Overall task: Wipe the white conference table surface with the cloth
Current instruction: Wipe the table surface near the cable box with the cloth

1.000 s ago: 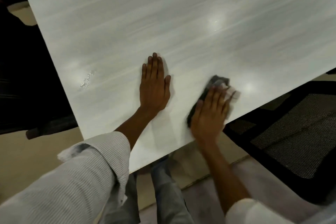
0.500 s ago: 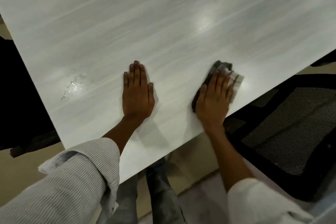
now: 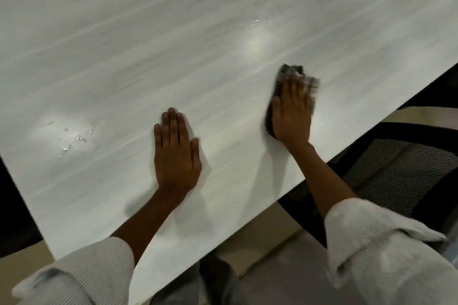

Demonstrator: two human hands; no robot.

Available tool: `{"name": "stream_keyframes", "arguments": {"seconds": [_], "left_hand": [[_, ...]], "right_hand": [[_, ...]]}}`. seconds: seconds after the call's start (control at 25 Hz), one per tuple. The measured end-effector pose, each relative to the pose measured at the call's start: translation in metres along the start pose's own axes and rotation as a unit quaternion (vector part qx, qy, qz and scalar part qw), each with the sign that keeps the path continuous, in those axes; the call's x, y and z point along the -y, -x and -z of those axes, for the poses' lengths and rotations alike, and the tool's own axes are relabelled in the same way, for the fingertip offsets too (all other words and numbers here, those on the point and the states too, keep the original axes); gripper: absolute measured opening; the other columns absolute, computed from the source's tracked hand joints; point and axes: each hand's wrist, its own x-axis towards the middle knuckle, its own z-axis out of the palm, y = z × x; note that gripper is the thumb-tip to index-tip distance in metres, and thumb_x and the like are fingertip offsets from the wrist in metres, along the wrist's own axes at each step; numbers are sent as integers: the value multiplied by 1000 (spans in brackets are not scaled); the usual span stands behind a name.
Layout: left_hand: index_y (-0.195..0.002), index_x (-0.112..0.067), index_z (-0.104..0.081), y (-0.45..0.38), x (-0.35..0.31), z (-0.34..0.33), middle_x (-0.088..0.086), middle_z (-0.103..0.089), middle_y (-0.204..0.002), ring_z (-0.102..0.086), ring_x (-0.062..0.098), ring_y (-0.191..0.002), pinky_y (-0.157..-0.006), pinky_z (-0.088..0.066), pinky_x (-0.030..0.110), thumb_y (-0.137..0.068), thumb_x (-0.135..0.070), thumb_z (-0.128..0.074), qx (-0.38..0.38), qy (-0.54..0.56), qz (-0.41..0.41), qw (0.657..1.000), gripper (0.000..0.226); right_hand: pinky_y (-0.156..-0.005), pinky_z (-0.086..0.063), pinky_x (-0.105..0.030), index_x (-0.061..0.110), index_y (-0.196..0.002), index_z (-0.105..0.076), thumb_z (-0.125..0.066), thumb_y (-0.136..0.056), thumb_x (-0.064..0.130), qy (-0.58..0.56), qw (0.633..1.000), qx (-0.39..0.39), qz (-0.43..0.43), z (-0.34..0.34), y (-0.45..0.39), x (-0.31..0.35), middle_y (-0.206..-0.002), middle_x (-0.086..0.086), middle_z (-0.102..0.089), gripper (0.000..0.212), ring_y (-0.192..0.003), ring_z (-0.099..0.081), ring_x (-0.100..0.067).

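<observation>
The white conference table (image 3: 173, 44) with faint grey streaks fills most of the view. My right hand (image 3: 292, 114) lies flat on a dark checked cloth (image 3: 292, 72), pressing it to the tabletop near the right edge; the cloth shows beyond my fingertips and along my thumb side. My left hand (image 3: 176, 153) rests flat on the bare table, fingers together, holding nothing. Small shiny wet spots (image 3: 74, 138) sit on the surface to the left, and more wet spots (image 3: 256, 23) lie beyond the cloth.
A black mesh office chair (image 3: 396, 163) stands beside the table's right edge. The table's near corner ends by my legs (image 3: 218, 277) over a beige floor. Something dark (image 3: 14, 205) stands past the left edge.
My right hand has pushed the cloth forward, away from the near edge and farther onto the table. My left hand stays flat in place. The view has shifted so more tabletop shows.
</observation>
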Motion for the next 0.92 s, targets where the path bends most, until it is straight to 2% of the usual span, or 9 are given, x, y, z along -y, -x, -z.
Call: {"name": "stream_keyframes", "arguments": {"seconds": [0.08,0.16,0.24,0.32,0.4,0.56,0.72,0.84,0.92], "left_hand": [[-166,4,-15,-19,-31,-3,23,-11,-176,-10,35,-165,-135,-8,51,-113,-37,-23,0,28,18,999,68],[-165,5,-18,-30,-66,-3,24,-16,-175,-14,35,-164,-134,-12,52,-113,-34,-27,-9,69,38,997,66],[-165,4,-21,-28,-88,-9,23,-18,-174,-16,35,-164,-134,-13,53,-113,-32,-29,-13,82,46,996,64],[-165,3,-22,-26,-93,-16,22,-18,-175,-15,34,-164,-134,-12,53,-112,-30,-29,-17,68,62,996,63],[-166,3,-20,-28,-93,-21,22,-17,-175,-14,34,-164,-134,-11,53,-113,-31,-28,-23,41,76,996,64],[-166,2,-18,-59,-140,-30,22,-16,-175,-15,35,-164,-134,-12,53,-113,-32,-29,-43,29,91,994,64],[-166,1,-18,-81,-216,-43,21,-15,-175,-14,34,-164,-134,-12,52,-113,-33,-25,-53,55,129,989,64],[-166,2,-19,-72,-238,-57,22,-15,-175,-15,36,-164,-132,-16,56,-112,-31,-23,-29,22,133,990,63],[-166,3,-20,-72,-232,-65,22,-18,-174,-17,37,-164,-133,-14,55,-112,-30,-24,-38,-1,126,991,63]], "right_hand": [[-134,-17,-55,5,-169,-21,-23,-113,38,-2,998,-18,-52,4,42,-12,-178,-16,-19,65,-166,-17,-32],[-135,-14,-56,3,-169,-20,-28,-114,36,23,999,-18,-39,-2,91,13,-178,-18,-16,64,-167,-13,-35],[-136,-7,-52,5,-170,-20,-31,-114,34,10,996,24,83,-6,93,44,-178,-16,-13,64,-167,-8,-33],[-136,-13,-51,7,-169,-26,-31,-114,35,-3,968,44,246,-10,39,55,-178,-12,-19,62,-167,-13,-29],[-133,-22,-53,6,-166,-34,-29,-112,35,-9,945,32,325,-13,-37,41,-175,-14,-30,61,-165,-23,-31],[-131,-24,-57,4,-164,-38,-27,-110,36,-1,985,2,171,5,-115,-52,-172,-18,-34,64,-162,-29,-38],[-134,-17,-55,5,-168,-26,-33,-114,33,-4,998,-18,60,31,-38,-130,-177,-18,-22,62,-166,-16,-35],[-136,-8,-53,6,-170,-15,-28,-114,36,7,989,54,138,35,24,-122,-179,-19,-9,65,-167,-3,-36],[-136,-11,-52,5,-169,-21,-30,-113,34,-4,966,65,250,29,-7,-117,-178,-18,-15,64,-167,-9,-34]]}}
